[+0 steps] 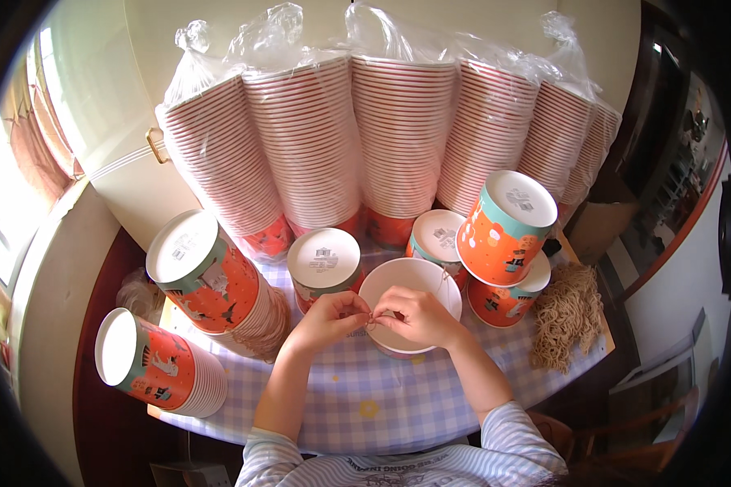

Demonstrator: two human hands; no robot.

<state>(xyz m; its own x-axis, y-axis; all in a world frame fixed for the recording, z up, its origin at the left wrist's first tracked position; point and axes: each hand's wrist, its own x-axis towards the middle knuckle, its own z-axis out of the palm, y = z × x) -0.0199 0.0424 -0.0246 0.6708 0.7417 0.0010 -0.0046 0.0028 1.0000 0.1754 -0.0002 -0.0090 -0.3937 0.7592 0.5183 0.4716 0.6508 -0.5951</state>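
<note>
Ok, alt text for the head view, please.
Both hands, left hand and right hand, pinch a thin string over an open white paper bowl on a checked tablecloth. Orange printed bowl stacks and bagged stacks surround it; tan string pile lies right.

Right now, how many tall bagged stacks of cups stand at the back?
6: far left, left of centre, centre, right of centre, right, far right; others may be hidden.

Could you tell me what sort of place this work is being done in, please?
Probably a home room used for piecework: a small table with a checked cloth, bagged stacks of paper cups against the wall, and a pile of tan string beside the right hand.
</note>
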